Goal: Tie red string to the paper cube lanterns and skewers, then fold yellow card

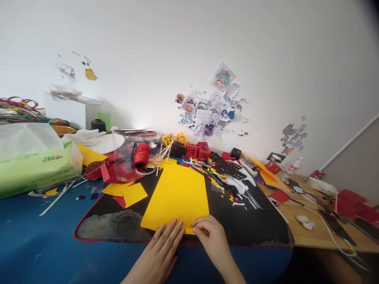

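Two hands to one yellow sheet (180, 193), lying at lower centre of the frame on a black mat (245, 230) with red edging. Pressing the left hand (161, 250) palm down on the sheet's bottom edge, fingers extended and slightly parted. Holding the right hand (213, 236) curled at the bottom right corner, thumb and forefinger bent toward each other over a narrow strip along that edge; not managing to tell whether pinching it or merely resting there.

Finding green characters beside a red mark on a green package (32, 167) at far left of the frame, too blurred for reading. Making out a dark mark, rather like a letter F, on a red cube (192, 150) at centre, beyond the sheet. Spotting a reddish label on a bottle (295, 165) at right of the frame, too small for reading. Noticing drawings (204, 118) on the wall at upper centre, without making out any lettering. Noting also yellow pieces (134, 194) just left of the sheet, near a spool of red cord (141, 156), and black perforated cards (226, 163) right of centre.
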A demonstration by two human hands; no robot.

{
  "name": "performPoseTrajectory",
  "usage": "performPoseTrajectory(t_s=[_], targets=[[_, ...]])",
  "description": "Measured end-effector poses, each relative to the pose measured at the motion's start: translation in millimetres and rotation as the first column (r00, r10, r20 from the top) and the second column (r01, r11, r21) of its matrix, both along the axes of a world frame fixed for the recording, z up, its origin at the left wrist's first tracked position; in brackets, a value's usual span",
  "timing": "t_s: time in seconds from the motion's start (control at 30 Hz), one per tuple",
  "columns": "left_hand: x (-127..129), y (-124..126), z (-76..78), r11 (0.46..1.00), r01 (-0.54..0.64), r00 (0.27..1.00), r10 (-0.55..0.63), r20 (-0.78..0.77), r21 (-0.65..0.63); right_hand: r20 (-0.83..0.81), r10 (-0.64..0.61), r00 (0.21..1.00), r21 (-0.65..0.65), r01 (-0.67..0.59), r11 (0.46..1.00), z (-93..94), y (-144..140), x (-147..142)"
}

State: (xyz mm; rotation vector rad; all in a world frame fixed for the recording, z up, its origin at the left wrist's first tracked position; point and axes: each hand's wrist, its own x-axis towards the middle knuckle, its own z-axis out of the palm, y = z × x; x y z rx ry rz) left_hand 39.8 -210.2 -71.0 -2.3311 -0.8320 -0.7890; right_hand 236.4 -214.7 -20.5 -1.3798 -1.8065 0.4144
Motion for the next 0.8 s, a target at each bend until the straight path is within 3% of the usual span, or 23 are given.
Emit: performPoseTrajectory(t_s=[0.23, 0.57, 0.8], targets=[[-5.0, 4.1, 9.4, 0.999, 0.025, 0.998, -0.022, -0.06, 0.042, -0.004, -0.017, 1.0, 0.047, 0.017, 0.999, -10.3, -0.9, 1.0], [-19.0, 7.6, 29.7, 0.994, 0.049, 0.983, -0.065, -0.173, -0.095, 0.022, -0.066, 0.998, 0.116, 0.063, 0.991, -26.1, 2.5, 2.5], [-21.4, 12.0, 21.4, 0.999, 0.033, 0.989, -0.032, -0.143, 0.002, 0.047, -0.038, 0.998, 0.055, 0.035, 0.998, -19.7, 2.2, 3.5]])
